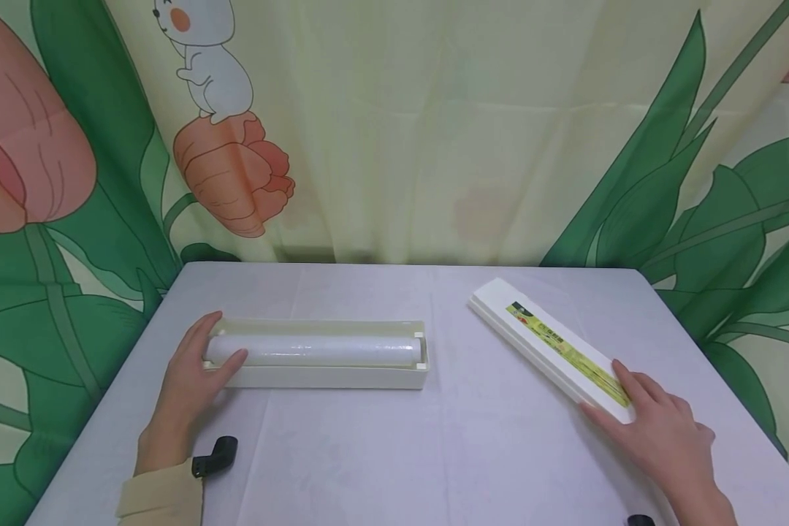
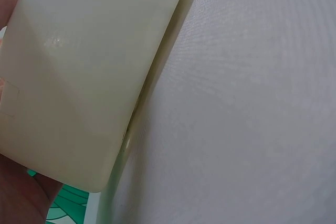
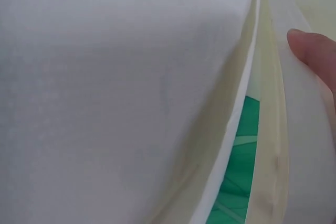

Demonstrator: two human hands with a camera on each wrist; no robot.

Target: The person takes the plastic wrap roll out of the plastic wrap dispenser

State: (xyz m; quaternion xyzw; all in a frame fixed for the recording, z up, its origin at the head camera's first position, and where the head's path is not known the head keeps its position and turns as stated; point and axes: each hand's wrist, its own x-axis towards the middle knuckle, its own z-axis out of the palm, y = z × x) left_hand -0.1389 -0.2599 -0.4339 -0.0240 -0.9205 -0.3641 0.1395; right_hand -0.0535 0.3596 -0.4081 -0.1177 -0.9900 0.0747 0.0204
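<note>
A long white box [image 1: 329, 378] lies open-topped on the left half of the table, with a roll of plastic wrap [image 1: 322, 351] inside. My left hand [image 1: 191, 372] grips the box's left end, thumb at the front rim and fingers at the back. In the left wrist view the box's smooth end [image 2: 89, 77] fills the left side. On the right, a white lid [image 1: 539, 352] with a yellow-green label [image 1: 565, 352] points diagonally away from me. My right hand [image 1: 664, 431] holds its near end, thumb on the left side. The right wrist view shows that thumb [image 3: 310, 51] against the lid.
A white cloth covers the table [image 1: 381, 460]. Behind its far edge hangs a curtain [image 1: 394, 146] printed with leaves, tulips and a rabbit. A black device [image 1: 217, 456] sits at my left cuff, and another dark piece [image 1: 641, 520] shows near my right wrist.
</note>
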